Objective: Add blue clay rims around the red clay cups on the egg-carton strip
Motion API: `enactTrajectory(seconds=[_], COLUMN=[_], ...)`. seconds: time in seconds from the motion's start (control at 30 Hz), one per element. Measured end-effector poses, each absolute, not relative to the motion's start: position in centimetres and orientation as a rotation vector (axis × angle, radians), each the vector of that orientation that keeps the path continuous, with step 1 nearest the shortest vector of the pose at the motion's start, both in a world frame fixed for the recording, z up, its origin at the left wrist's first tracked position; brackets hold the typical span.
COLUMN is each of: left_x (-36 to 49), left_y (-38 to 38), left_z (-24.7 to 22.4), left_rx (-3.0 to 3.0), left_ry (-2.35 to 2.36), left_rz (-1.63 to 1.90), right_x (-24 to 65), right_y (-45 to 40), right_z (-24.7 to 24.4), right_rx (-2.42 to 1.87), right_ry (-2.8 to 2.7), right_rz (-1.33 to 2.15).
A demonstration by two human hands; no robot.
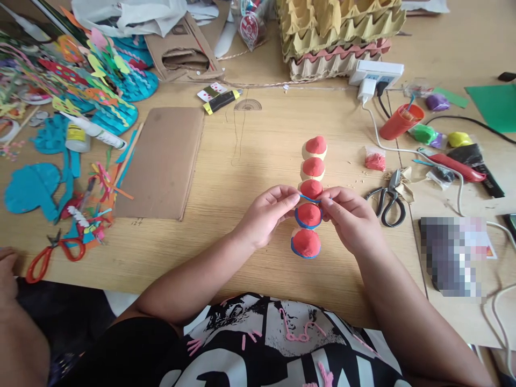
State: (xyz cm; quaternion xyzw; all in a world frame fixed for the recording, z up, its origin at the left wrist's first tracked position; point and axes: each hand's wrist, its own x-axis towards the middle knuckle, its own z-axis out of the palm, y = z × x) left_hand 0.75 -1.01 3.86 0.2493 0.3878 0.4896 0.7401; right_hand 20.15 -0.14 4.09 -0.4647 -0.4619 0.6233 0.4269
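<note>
Clay strand (310, 200), blue, pinched narrowly between left hand (266, 214) and right hand (350, 214), by middle red mound (311, 188) on table (258, 277). Looks partway along: blue edging (305, 256) on two nearest mounds (306, 242), none visible on far two.

View: head, the camera is worn on my head | Facing: forward and steeply down, over my printed shirt (258, 344) to the wooden table (250, 172) | Nearness: close, my left hand (268, 215) and right hand (349, 217) are near the middle | Top edge: stacked egg trays (334, 40), farther from me
</note>
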Motion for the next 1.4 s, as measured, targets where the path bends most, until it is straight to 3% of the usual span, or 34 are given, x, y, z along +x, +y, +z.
enactTrajectory(seconds=[1.4], left_x=[0.7], left_y=[-1.2], left_z=[1.9], left_rx=[0.792], left_ry=[0.806], left_rz=[1.113], right_x=[20.6], right_y=[-0.4], right_z=[4.5], right_rx=[-1.088], right_ry=[-1.054], right_rz=[1.605])
